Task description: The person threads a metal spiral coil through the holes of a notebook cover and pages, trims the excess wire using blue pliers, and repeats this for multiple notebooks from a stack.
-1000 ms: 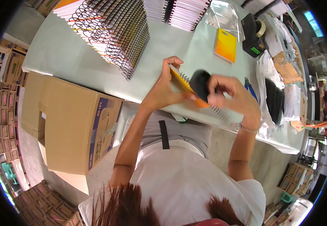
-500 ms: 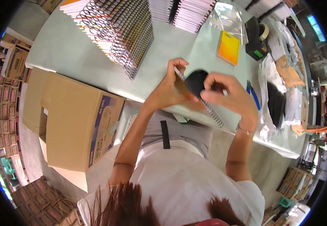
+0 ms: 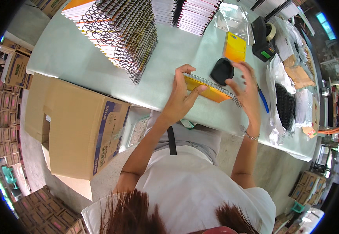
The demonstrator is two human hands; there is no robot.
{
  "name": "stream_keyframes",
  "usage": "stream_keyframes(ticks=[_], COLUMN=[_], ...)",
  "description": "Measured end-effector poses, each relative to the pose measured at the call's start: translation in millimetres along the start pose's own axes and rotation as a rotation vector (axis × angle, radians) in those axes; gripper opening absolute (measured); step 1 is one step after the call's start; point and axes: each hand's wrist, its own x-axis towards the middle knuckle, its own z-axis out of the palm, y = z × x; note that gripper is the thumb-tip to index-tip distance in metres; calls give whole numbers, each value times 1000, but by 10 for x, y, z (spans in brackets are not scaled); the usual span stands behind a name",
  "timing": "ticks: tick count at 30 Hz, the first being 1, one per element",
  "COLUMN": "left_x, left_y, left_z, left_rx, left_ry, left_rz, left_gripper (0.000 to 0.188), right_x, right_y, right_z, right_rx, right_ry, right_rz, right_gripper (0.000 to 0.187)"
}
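Observation:
My left hand (image 3: 180,95) grips a yellow-orange spiral notebook (image 3: 210,93) at its left end, thumb on the near side. A thin metal coil (image 3: 216,86) runs along the notebook's upper edge, and its free end sticks out past the right corner. My right hand (image 3: 247,85) is just right of the notebook, fingers curved and apart. Close to those fingertips a black, rounded, pad-like piece (image 3: 221,71) rests on the table; its exact kind is unclear. Beyond it lies another yellow notebook (image 3: 235,46).
A tall stack of spiral notebooks (image 3: 118,39) stands at the far left. Blue-handled pliers (image 3: 263,100), a tape dispenser (image 3: 262,41), clear plastic sleeves (image 3: 234,17) and bundled black coils (image 3: 284,101) lie to the right. An open cardboard box (image 3: 75,124) is at the table's left front.
The black piece has moved from beside the coil to the table farther off, and my right hand's fingers have spread. My left hand has tilted the notebook so its coil edge shows.

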Motion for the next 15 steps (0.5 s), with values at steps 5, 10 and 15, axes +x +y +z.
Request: stream_keyframes(ticks=[5, 10, 15], left_x=[-84, -97, -69], left_y=[85, 53, 109], left_z=[99, 54, 14], left_rx=[-121, -79, -48], left_ry=[19, 45, 73], left_rz=[-64, -118, -4], left_gripper=[35, 31, 27], right_x=[-593, -856, -870], right_y=[576, 712, 289], right_z=[-141, -217, -196], right_rx=[-506, -376, 140], right_ry=[154, 197, 532], right_rz=[419, 364, 325], right_gripper=[59, 55, 49])
